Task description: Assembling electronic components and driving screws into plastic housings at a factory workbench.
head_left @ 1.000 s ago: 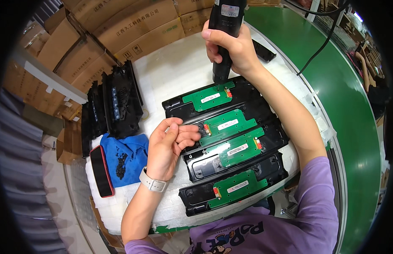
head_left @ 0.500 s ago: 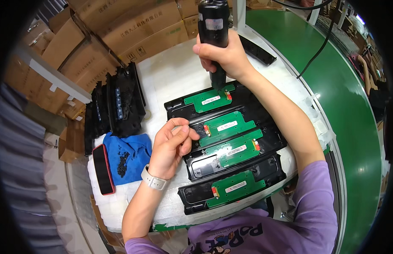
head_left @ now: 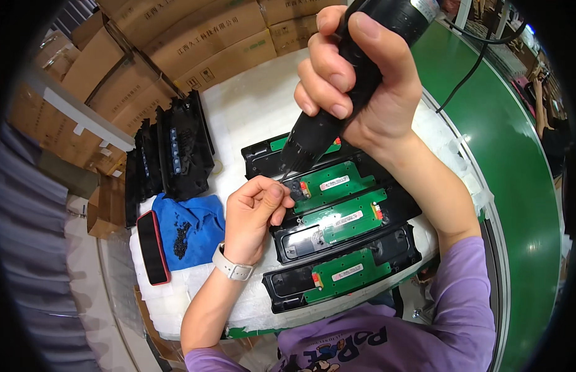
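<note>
Taking the row of housings as our clock, we are seeing the nearest black housing (head_left: 288, 285) lying at six o'clock with a green board (head_left: 362, 263) inside, and three more housings (head_left: 303, 243) running up toward twelve, each carrying its own board. We are judging this row's boards placed; how many are fastened we cannot tell. Small black pieces (head_left: 181, 240), seemingly screws, are lying loose on a blue cloth (head_left: 204, 226) at nine, beside a phone (head_left: 152, 248). Our left hand (head_left: 250, 208), closer in at nine, is pinching thumb to forefinger; anything between is too small to see. Our right hand (head_left: 387, 93), toward twelve, is gripping a black power driver (head_left: 319, 133), its tip pointing to those fingertips.

The white padding (head_left: 244, 301) is ending just below six. At three, our right forearm (head_left: 433, 192) is partly hiding the farther housings' right ends. At ten, stacked dark casings (head_left: 192, 149) are limiting room; at eleven, bare padding is stretching toward cardboard boxes (head_left: 232, 59).
</note>
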`<act>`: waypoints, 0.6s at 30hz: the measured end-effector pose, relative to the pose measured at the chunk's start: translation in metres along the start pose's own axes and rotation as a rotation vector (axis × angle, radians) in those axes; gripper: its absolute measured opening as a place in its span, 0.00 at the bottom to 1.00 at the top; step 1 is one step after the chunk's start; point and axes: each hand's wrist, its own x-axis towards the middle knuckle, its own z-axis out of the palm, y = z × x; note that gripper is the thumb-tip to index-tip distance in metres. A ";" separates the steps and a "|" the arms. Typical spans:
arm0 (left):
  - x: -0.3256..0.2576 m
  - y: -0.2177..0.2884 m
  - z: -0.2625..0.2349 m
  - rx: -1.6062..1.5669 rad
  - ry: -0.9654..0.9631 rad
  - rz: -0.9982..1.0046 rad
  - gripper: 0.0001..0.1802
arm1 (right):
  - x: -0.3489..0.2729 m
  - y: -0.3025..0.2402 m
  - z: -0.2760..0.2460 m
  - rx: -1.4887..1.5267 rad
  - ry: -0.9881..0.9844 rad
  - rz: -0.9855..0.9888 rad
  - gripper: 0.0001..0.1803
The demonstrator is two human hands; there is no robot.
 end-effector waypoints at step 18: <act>-0.005 0.000 -0.003 -0.058 -0.080 -0.055 0.09 | -0.004 0.009 0.007 -0.075 0.188 0.175 0.10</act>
